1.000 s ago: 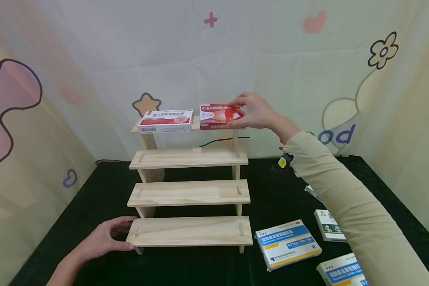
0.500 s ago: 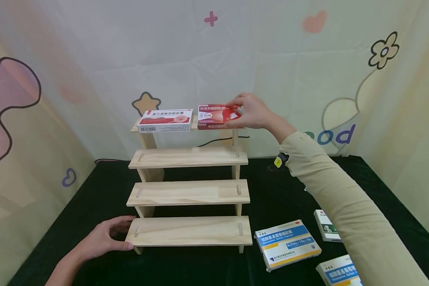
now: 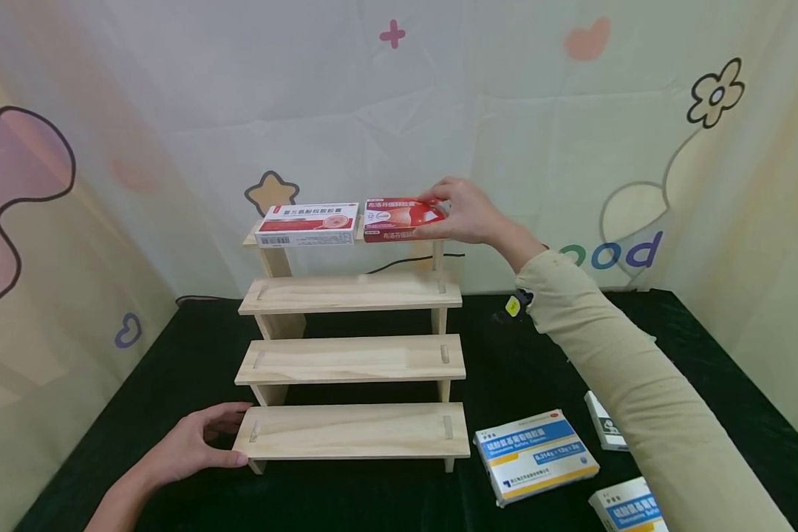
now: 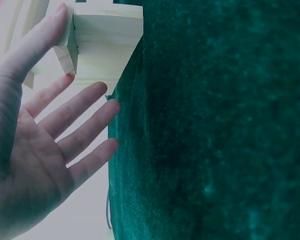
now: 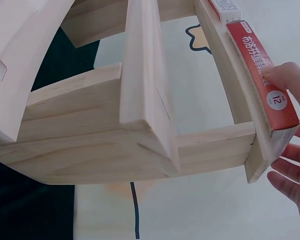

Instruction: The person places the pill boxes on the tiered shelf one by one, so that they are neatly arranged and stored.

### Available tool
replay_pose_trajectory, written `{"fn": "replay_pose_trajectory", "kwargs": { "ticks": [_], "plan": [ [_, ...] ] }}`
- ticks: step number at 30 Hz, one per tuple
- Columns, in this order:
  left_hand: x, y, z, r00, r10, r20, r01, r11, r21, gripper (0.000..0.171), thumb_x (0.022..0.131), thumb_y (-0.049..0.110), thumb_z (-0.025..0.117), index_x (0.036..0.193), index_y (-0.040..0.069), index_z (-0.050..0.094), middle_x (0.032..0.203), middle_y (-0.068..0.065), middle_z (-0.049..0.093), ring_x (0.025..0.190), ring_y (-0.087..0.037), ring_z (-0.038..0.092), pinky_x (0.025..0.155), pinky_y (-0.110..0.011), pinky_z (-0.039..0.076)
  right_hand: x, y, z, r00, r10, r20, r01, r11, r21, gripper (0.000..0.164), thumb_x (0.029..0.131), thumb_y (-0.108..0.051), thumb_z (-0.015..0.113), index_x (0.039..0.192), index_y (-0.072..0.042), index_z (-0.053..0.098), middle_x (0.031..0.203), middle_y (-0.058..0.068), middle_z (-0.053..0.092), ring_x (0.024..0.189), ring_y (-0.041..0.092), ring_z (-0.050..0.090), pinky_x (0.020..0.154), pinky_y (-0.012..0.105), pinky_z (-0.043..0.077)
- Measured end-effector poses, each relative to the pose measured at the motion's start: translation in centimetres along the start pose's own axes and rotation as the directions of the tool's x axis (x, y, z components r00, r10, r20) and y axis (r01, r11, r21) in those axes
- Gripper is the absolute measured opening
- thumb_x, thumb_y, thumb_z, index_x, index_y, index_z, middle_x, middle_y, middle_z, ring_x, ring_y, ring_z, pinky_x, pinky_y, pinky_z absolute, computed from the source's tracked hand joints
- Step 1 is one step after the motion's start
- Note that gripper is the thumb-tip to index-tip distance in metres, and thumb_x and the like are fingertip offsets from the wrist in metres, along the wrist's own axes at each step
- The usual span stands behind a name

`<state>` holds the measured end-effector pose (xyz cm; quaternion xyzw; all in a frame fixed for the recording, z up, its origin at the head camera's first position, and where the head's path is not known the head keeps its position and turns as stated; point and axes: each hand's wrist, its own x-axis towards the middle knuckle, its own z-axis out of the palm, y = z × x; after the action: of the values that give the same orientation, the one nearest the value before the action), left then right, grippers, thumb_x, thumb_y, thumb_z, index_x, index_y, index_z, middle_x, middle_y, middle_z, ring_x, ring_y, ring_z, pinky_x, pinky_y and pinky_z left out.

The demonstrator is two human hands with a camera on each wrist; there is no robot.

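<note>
A wooden stepped rack [image 3: 352,432] with several tiers stands on the dark cloth. My left hand [image 3: 189,447] holds the left end of its lowest board between thumb and index finger. In the left wrist view, the other fingers [image 4: 90,127] are spread and touch nothing. At the top board, my right hand [image 3: 462,213] pinches the right end of a red medicine box [image 3: 394,219], thumb in front. The right wrist view has the red box [image 5: 262,75] lying along that board. Left of it lies a white and red medicine box [image 3: 308,224], a narrow gap apart.
To the rack's right lie a blue and white box [image 3: 536,456], a second such box [image 3: 632,506] and a small white box [image 3: 605,423], the last two partly hidden by my sleeve [image 3: 638,377]. A printed curtain [image 3: 505,133] hangs close behind the rack.
My right hand has slid the red box a little left along the top board, towards the white and red box. The left hand has stayed at the lowest board.
</note>
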<state>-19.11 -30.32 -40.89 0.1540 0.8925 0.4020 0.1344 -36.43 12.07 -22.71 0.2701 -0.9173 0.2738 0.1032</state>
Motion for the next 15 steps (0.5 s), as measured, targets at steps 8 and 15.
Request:
{"fn": "replay_pose_trajectory", "kwargs": {
  "ticks": [8,15],
  "plan": [
    [-0.12,-0.06,0.02,1.000,-0.004,-0.002,0.004,1.000,-0.003,0.064,0.077,0.023,0.072,0.128,-0.003,0.044,0.118,-0.022,0.053,0.100,-0.031,0.054,0.080,-0.041,0.044,-0.14,0.00,0.28,1.000,0.025,-0.007,-0.025,0.999,0.033,0.058,0.072,-0.031,0.073,0.121,-0.004,0.057,0.120,0.012,0.050,0.109,0.025,0.041,0.090,0.043,0.040],
    [-0.09,0.09,-0.05,1.000,0.006,0.004,-0.006,1.000,-0.009,0.065,0.077,0.023,0.072,0.128,-0.004,0.043,0.119,-0.021,0.053,0.100,-0.030,0.054,0.079,-0.039,0.045,-0.03,0.11,0.43,0.999,0.029,-0.013,-0.029,0.998,0.049,0.058,0.072,-0.030,0.073,0.122,-0.004,0.056,0.122,0.012,0.049,0.110,0.025,0.041,0.091,0.044,0.039]
  ]
}}
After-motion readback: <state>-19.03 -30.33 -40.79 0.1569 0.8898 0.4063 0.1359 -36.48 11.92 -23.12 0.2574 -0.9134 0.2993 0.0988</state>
